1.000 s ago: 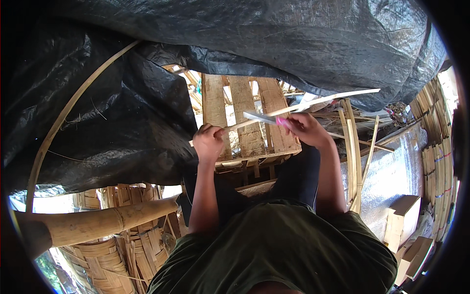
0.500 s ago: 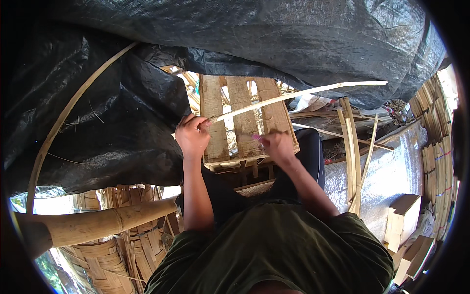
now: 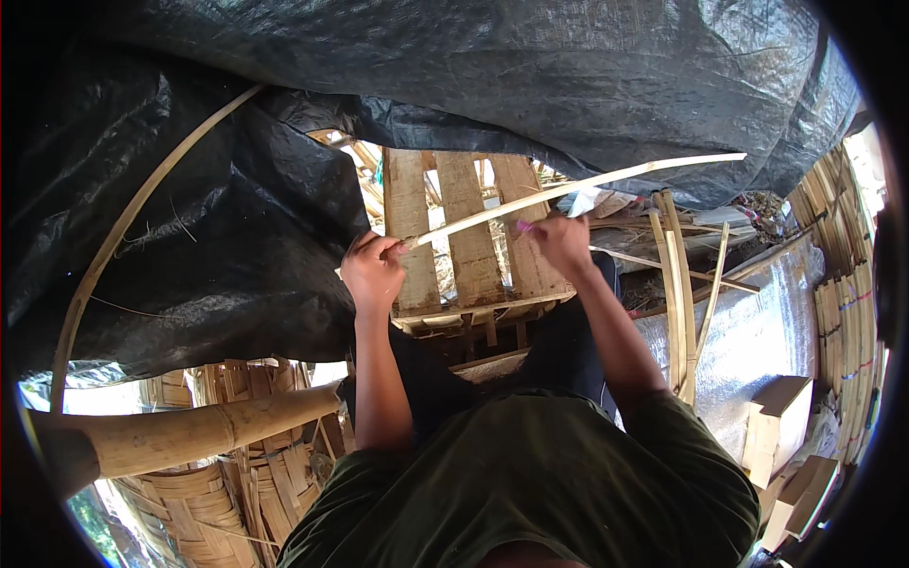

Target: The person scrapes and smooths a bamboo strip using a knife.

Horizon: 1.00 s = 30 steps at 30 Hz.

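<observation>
My left hand [image 3: 373,273] is closed around the near end of a long pale bamboo strip [image 3: 587,184]. The strip slants up to the right across a slatted wooden crate [image 3: 464,194], with its far end in front of the dark tarp. My right hand [image 3: 564,243] is closed on a small tool with a purple part [image 3: 525,226] showing at the fingers. The rest of this tool is too blurred to make out. This hand is just below the strip, over the crate's right side, apart from my left hand.
Black tarp [image 3: 227,218] hangs at the left and across the top. A thick bamboo pole [image 3: 208,437] lies at the lower left above woven bamboo [image 3: 185,492]. Loose bamboo strips [image 3: 677,293] rest at the right, beside a shiny silver sheet [image 3: 757,303] and bundled strips [image 3: 843,322].
My right hand has moved up and to the right with the purple tool, closer to the strip. My left hand and the strip have barely shifted.
</observation>
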Each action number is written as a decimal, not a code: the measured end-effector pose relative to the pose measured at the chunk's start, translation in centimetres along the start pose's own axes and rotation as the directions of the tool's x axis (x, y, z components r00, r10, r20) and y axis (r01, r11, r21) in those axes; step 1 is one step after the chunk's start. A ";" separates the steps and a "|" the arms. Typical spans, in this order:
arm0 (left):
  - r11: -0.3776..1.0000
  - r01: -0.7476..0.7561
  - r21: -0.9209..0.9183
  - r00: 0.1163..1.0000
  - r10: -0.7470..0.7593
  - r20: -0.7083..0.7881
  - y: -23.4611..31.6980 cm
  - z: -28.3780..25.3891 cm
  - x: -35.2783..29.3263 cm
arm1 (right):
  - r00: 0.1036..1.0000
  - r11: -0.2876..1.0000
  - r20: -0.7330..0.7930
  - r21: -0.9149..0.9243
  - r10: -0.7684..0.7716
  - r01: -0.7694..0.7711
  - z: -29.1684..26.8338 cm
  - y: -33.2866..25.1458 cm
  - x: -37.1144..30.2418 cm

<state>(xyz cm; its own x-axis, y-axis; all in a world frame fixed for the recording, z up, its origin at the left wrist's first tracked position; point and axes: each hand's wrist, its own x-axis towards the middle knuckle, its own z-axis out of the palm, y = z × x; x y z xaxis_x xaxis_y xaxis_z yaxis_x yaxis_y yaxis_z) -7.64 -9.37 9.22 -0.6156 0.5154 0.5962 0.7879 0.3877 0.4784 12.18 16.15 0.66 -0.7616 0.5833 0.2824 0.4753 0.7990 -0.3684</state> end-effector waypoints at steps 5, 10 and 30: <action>1.000 0.026 0.002 1.000 -0.026 0.013 -0.2 0.2 -0.5 | 0.817 0.809 -0.227 -0.154 0.531 -0.568 -0.3 7.7 2.8; 0.998 0.042 0.040 0.999 -0.043 0.019 -1.9 -0.1 -1.8 | 0.993 0.899 0.011 0.424 0.116 -0.110 -2.8 3.4 -1.6; 0.995 0.095 0.018 0.994 -0.095 0.051 -1.0 0.9 -1.9 | 0.830 0.852 -0.194 0.105 0.523 -0.513 -0.7 5.5 0.0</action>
<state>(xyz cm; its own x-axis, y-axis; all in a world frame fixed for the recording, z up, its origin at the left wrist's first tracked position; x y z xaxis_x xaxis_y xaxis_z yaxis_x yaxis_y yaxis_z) -7.26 -10.06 7.03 -0.6863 0.5143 0.5143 0.7264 0.4481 0.5212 15.11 20.63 -0.70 -0.2978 0.9305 0.2133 0.7494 0.3663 -0.5516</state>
